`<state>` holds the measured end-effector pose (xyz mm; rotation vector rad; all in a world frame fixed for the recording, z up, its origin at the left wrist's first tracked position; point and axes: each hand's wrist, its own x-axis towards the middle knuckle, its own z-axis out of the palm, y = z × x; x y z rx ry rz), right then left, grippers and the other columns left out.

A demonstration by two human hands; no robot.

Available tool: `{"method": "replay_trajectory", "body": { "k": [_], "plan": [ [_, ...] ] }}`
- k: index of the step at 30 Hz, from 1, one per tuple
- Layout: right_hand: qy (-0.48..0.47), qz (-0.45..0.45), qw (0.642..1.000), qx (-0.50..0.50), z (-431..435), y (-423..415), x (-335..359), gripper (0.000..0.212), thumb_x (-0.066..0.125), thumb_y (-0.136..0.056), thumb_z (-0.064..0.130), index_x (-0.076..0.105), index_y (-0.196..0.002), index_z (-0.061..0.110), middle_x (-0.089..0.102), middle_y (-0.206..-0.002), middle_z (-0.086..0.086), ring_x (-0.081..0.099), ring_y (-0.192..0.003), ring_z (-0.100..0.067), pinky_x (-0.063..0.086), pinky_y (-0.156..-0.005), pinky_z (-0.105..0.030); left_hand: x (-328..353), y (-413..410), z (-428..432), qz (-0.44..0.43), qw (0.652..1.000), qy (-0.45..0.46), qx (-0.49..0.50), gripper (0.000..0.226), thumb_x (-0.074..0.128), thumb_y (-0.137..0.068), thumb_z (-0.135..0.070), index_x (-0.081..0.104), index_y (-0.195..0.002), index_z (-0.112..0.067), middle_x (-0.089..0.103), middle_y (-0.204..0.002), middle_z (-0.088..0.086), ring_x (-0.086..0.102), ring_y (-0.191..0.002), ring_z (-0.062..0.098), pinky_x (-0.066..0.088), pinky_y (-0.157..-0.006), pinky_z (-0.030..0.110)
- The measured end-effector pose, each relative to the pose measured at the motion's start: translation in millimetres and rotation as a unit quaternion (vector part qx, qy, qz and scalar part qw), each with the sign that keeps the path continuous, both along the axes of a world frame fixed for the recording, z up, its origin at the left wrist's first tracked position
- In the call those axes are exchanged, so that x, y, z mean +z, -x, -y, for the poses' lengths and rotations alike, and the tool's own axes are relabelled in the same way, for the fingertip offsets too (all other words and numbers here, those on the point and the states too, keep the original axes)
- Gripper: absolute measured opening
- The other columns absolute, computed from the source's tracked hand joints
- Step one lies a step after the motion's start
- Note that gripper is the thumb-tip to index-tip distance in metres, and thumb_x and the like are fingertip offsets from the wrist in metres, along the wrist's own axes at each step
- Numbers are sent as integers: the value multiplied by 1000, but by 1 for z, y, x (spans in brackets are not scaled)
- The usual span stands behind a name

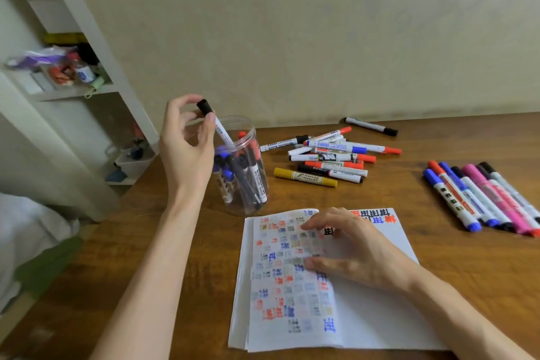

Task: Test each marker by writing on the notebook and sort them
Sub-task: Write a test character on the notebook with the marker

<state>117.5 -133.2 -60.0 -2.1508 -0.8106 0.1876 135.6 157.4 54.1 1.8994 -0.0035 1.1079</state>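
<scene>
One marker (222, 133) pinched in left hand (187, 146) fingers (209, 119) | jar (245, 209) just below could tip if it snags | right hand (353, 251) flat, pressing notebook (380, 316).

Brown table (438, 286) — yellow marker (305, 177), white notebook (380, 316)

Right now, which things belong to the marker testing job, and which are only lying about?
Job: black-capped marker in the left hand; clear jar of markers; notebook under the right hand; loose marker pile; sorted row.
Lying about: bottle on the shelf; white tub below.
</scene>
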Motion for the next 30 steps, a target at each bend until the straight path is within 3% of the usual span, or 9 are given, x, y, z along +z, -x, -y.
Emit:
{"method": "replay_trajectory", "body": {
  "k": [3, 6, 11, 13, 17, 21, 23, 26, 30],
  "plan": [
    [4, 0, 1000, 3, 0, 0, 1, 54, 80, -78, 69, 63, -126, 51, 55, -130, 34, 50, -125, 10, 49, -108, -29, -3, -2, -1, -23, 1000, -4, 1, 34, 70, -97, -11, 58, -129, -14, 72, -118, 4, 70, -109, 10, 57, -85, 17],
    [5, 0, 1000, 5, 0, 0, 1, 53, 80, -79, 66, 64, -126, 49, 56, -129, 33, 50, -124, 10, 49, -107, -27, -6, -3, -2, -51, 998, -22, 12, 28, 70, -96, -15, 64, -124, -17, 72, -119, -3, 67, -112, 3, 57, -89, 18],
    [4, 1, 1000, 6, 0, -1, -1, 55, 79, -78, 70, 64, -127, 50, 56, -129, 32, 52, -124, 7, 50, -106, -30, -9, -2, -8, -82, 987, -122, 62, 19, 58, -104, -25, 71, -116, -19, 72, -114, -6, 66, -107, 5, 58, -85, 21],
    [5, 6, 1000, 5, -1, -2, -2, 55, 78, -78, 71, 63, -127, 50, 56, -129, 32, 52, -125, 5, 50, -106, -30, -13, -1, -6, -106, 976, -179, 68, 30, 49, -107, -35, 73, -108, -16, 69, -115, -5, 62, -101, 4, 59, -81, 26],
    [4, 2, 1000, 4, -1, -2, -3, 55, 78, -78, 71, 63, -127, 52, 55, -129, 33, 51, -126, 6, 49, -107, -29, -22, -1, 0, -137, 966, -211, 55, 52, 42, -104, -57, 71, -110, -14, 58, -115, -10, 52, -112, 6, 51, -99, 43],
    [5, 4, 1000, 5, -1, -3, -4, 55, 78, -78, 73, 62, -127, 52, 55, -130, 33, 52, -126, 7, 50, -107, -31, -28, -3, -3, -115, 975, -190, 16, 58, 61, -93, -64, 57, -133, -22, 56, -132, -4, 51, -122, 5, 51, -95, 31],
    [5, 7, 1000, 5, -1, -3, -4, 56, 77, -78, 74, 62, -127, 52, 55, -130, 33, 51, -126, 7, 50, -107, -32, -33, 0, -3, -71, 983, -167, 20, 58, 73, -90, -56, 53, -127, -16, 56, -128, 1, 57, -116, 8, 57, -87, 28],
    [3, 4, 1000, 5, -1, -2, -4, 55, 78, -78, 73, 62, -126, 52, 56, -130, 33, 52, -126, 5, 50, -107, -32, -36, 3, -3, -36, 977, -205, 50, 51, 74, -89, -51, 58, -112, -9, 57, -115, 5, 57, -102, 9, 55, -80, 21],
    [-3, 5, 1000, 4, -1, -3, -4, 54, 79, -78, 71, 63, -126, 51, 57, -130, 31, 53, -126, 4, 51, -107, -32, -34, 4, -2, -23, 978, -199, 60, 58, 77, -86, -52, 59, -115, -5, 57, -120, 10, 54, -108, 8, 45, -85, 6]
  ]
}}
